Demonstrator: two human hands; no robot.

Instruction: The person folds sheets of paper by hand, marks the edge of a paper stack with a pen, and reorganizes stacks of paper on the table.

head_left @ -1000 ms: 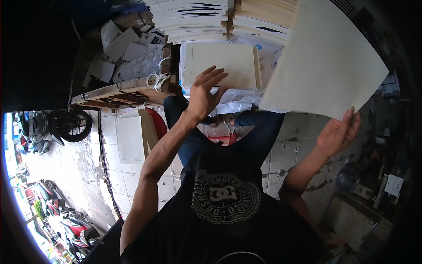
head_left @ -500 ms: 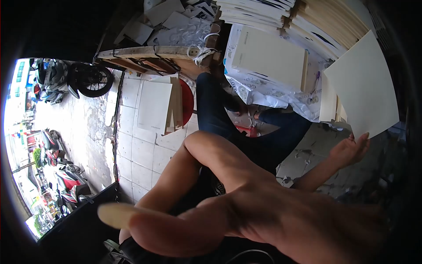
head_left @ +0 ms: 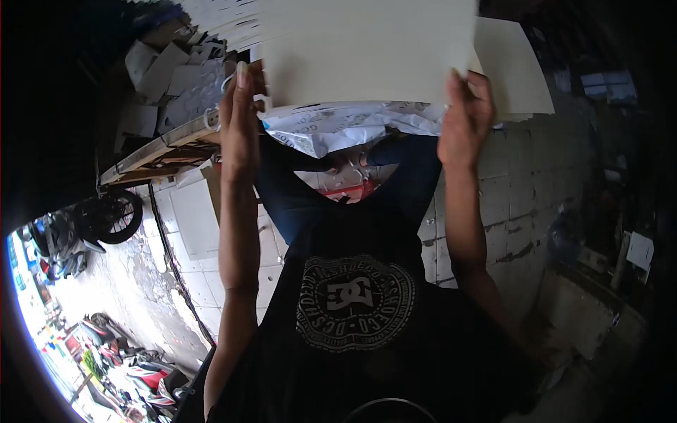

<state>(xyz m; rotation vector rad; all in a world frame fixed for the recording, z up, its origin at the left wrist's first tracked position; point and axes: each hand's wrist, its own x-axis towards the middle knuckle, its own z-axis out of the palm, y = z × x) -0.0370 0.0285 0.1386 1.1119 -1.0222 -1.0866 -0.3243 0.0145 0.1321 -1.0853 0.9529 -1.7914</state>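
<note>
A large cream sheet of card (head_left: pixel 367 53) lies across the top middle, over the paper-wrapped work surface. At its lower right edge my right hand (head_left: pixel 467 123) grips it, thumb on the face and the other fingers bent. My left hand (head_left: pixel 240 127) is upright at the sheet's left edge, thumb raised and apart from the other fingers, which reach the edge. Whether they press on it is hard to see. What lies under the sheet is hidden. Another pale sheet (head_left: pixel 518 70) extends behind my right hand.
White printed wrapping paper (head_left: pixel 317 134) hangs over the front of the work surface. A wooden-edged table (head_left: pixel 159 151) with loose paper scraps (head_left: pixel 169 70) is at left. Pale boards (head_left: pixel 194 211) rest low beside my left forearm. Motorbikes (head_left: pixel 148 377) stand outside.
My left hand has moved from close before the camera to the sheet's left edge. My right hand has brought the sheet from the right to the middle. The view has turned.
</note>
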